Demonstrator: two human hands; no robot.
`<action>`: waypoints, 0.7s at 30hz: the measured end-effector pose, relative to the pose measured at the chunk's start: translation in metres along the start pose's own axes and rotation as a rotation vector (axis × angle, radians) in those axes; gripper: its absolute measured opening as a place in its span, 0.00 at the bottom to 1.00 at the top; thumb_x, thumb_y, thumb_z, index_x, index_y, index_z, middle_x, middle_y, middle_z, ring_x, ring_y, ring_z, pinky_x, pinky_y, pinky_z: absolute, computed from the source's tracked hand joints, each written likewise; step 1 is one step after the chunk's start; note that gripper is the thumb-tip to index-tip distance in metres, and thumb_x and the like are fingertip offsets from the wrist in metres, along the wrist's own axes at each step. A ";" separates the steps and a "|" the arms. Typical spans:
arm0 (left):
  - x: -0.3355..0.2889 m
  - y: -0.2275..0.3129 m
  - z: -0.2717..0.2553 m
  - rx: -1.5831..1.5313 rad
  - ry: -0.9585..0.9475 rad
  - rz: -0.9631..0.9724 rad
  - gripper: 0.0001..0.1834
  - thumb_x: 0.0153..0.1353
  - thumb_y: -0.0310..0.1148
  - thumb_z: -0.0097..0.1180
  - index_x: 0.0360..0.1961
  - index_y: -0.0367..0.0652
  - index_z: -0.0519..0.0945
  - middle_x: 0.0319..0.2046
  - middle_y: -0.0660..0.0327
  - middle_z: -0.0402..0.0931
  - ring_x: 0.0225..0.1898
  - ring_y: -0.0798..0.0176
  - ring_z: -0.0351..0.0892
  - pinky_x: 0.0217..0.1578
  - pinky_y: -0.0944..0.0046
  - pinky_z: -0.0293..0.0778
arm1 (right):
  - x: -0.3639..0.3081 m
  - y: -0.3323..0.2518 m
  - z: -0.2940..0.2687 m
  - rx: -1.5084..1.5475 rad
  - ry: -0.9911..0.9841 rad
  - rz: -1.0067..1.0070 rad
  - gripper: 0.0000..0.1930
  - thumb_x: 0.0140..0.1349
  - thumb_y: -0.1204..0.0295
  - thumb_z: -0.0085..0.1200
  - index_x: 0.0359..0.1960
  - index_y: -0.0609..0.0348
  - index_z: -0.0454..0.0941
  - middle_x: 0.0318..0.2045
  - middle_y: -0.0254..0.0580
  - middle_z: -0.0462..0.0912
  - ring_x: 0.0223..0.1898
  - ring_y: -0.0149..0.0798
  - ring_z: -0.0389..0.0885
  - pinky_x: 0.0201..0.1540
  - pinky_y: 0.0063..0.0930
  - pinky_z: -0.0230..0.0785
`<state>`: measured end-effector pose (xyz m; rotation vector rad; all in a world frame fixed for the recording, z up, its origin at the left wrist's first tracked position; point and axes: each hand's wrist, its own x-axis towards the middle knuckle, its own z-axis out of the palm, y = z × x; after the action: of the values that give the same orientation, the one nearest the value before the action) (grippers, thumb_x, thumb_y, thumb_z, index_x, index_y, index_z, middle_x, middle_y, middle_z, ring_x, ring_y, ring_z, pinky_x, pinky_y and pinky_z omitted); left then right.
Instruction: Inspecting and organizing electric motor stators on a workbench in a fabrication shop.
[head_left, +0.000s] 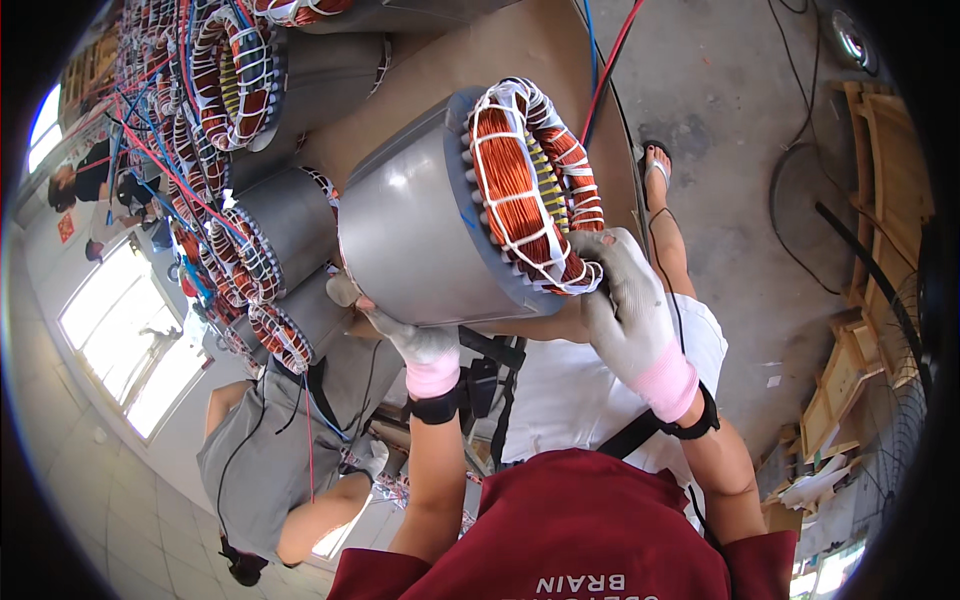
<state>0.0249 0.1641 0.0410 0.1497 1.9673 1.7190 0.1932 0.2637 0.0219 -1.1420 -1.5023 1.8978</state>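
A motor stator point(415, 215) lies on its side in front of me, a grey metal cylinder. From its right end bulges a ring of copper windings point(512, 185) laced with white cord, with yellow slot pieces visible inside. My left hand point(415, 340), in a grey-white glove with a pink cuff, grips the stator's lower left edge; some of its fingers are hidden beneath the body. My right hand point(630, 305), gloved the same way, has its fingers curled round the near lower part of the laced coil.
Several more wound stators point(285, 215) crowd the left, with red and blue leads hanging loose. A brown sheet point(545, 50) covers the work surface. A co-worker in a grey shirt point(265, 460) is at lower left; wooden crates point(845, 385) and black cables point(775, 215) lie right.
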 end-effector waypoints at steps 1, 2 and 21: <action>0.001 0.004 0.007 -0.001 -0.008 -0.002 0.38 0.57 0.64 0.36 0.60 0.49 0.57 0.58 0.61 0.56 0.60 0.58 0.54 0.60 0.51 0.50 | 0.001 -0.003 0.000 0.005 0.031 0.000 0.21 0.44 0.85 0.38 0.42 0.60 0.72 0.31 0.50 0.68 0.33 0.49 0.71 0.36 0.32 0.65; 0.001 0.007 0.012 -0.011 0.029 -0.080 0.37 0.57 0.64 0.36 0.60 0.50 0.57 0.58 0.61 0.56 0.60 0.58 0.54 0.60 0.51 0.50 | 0.003 -0.003 0.001 0.071 0.054 0.036 0.21 0.42 0.85 0.38 0.40 0.59 0.73 0.29 0.49 0.68 0.30 0.48 0.71 0.33 0.32 0.65; -0.002 0.010 -0.014 -0.025 -0.004 -0.052 0.42 0.52 0.64 0.45 0.58 0.44 0.59 0.54 0.56 0.64 0.53 0.56 0.66 0.54 0.53 0.62 | -0.009 -0.020 -0.018 -0.111 -0.129 0.160 0.21 0.46 0.85 0.38 0.46 0.65 0.70 0.28 0.41 0.73 0.26 0.31 0.71 0.33 0.23 0.64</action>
<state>0.0182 0.1525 0.0525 0.0915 1.9291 1.7084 0.2106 0.2729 0.0431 -1.2430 -1.6474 2.0507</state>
